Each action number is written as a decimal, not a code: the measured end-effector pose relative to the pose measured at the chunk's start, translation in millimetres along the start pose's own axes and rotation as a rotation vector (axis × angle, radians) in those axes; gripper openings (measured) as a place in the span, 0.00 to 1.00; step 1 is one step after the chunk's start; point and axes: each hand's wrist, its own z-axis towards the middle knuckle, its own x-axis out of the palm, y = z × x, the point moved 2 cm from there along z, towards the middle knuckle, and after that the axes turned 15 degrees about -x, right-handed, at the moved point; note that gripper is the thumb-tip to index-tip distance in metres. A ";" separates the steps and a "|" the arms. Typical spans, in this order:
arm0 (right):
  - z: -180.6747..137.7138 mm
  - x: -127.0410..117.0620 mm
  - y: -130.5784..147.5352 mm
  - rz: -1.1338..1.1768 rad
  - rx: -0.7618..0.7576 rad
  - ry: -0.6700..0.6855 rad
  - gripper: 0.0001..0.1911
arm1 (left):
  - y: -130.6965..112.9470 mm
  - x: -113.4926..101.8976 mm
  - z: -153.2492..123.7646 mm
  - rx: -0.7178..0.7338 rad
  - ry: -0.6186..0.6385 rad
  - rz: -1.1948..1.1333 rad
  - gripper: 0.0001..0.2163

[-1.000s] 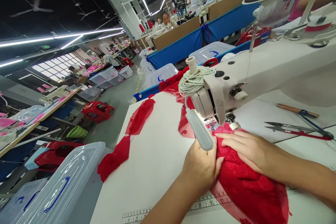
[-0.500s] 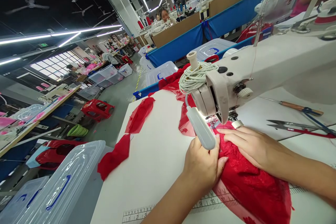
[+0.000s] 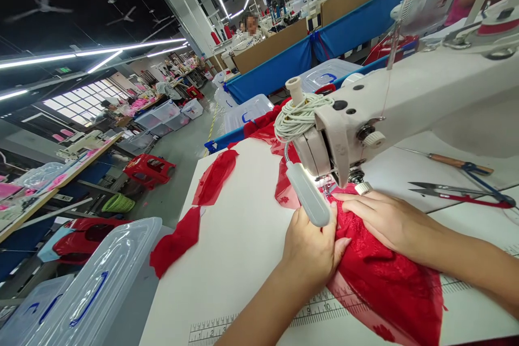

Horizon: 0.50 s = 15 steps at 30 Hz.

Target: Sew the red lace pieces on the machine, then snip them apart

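- Lying on the white counter (image 3: 231,238), the red lace fabric (image 3: 389,275) extends from the presser foot (image 3: 326,190) of the sewing machine (image 3: 430,97) toward the lower right, its long axis slanting between the hands.
- Left grip: the left hand (image 3: 310,251) lies along the fabric's left edge, thumb against it; whether it pinches cannot be told.
- Right grip: the right hand (image 3: 391,221) rests on top, fingers extended, unclenched.
- Obscured: the lamp (image 3: 307,195) covers part of the left fingers; the needle is hard to make out; the fabric's lower end is cut off.
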 end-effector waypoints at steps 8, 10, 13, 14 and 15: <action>2.7 -0.6 1.4 0.015 0.028 -0.011 0.19 | -1.8 0.1 -0.3 0.010 -0.002 0.041 0.25; 2.7 -0.2 1.1 0.006 0.041 0.000 0.20 | -1.7 0.0 0.2 0.010 -0.001 0.050 0.25; 1.6 1.4 -1.1 0.017 0.055 0.015 0.20 | -1.0 -1.0 0.9 0.029 -0.023 0.058 0.26; 1.3 2.0 -1.9 0.019 0.053 0.014 0.20 | -0.6 -1.3 1.0 0.036 -0.032 0.062 0.27; 1.1 2.5 -2.7 0.019 0.049 0.010 0.20 | -0.1 -1.6 1.0 0.041 -0.041 0.068 0.28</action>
